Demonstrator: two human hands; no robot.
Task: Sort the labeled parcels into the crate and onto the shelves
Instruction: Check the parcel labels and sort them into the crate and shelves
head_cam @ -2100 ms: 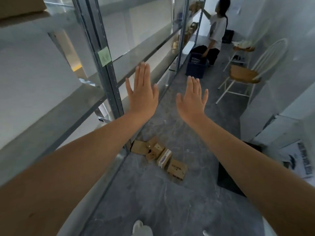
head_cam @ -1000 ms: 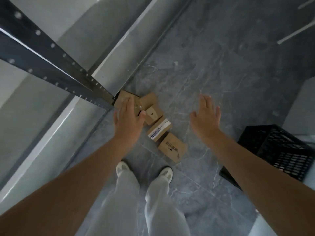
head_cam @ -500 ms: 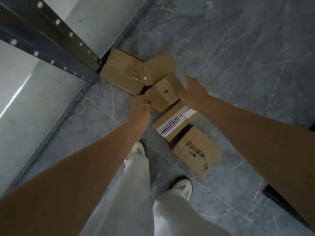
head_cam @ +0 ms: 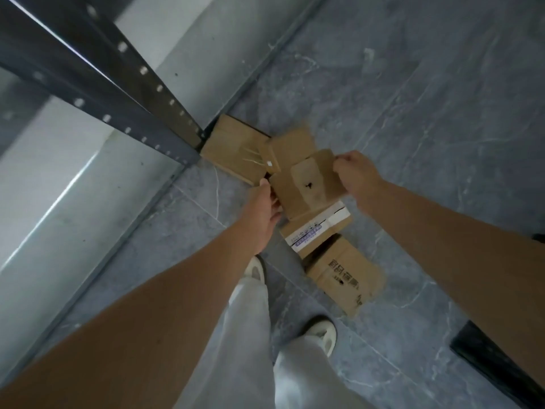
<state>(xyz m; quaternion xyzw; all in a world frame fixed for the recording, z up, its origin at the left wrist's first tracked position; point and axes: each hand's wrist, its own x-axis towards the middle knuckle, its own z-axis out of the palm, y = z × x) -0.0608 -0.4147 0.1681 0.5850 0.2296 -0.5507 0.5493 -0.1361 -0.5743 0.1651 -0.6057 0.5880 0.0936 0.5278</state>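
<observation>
Your left hand (head_cam: 262,214) and right hand (head_cam: 355,175) grip the small parcel (head_cam: 306,184) between them. The crate (head_cam: 486,370) lies near right, closest to your right hand.

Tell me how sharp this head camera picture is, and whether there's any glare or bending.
Head view: soft throughout, with motion smear on the box gripped between the left hand and right hand; a white glare streak runs along the shelf at left; the wide lens stretches both forearms; the print on the white label is too blurred to read.
</observation>
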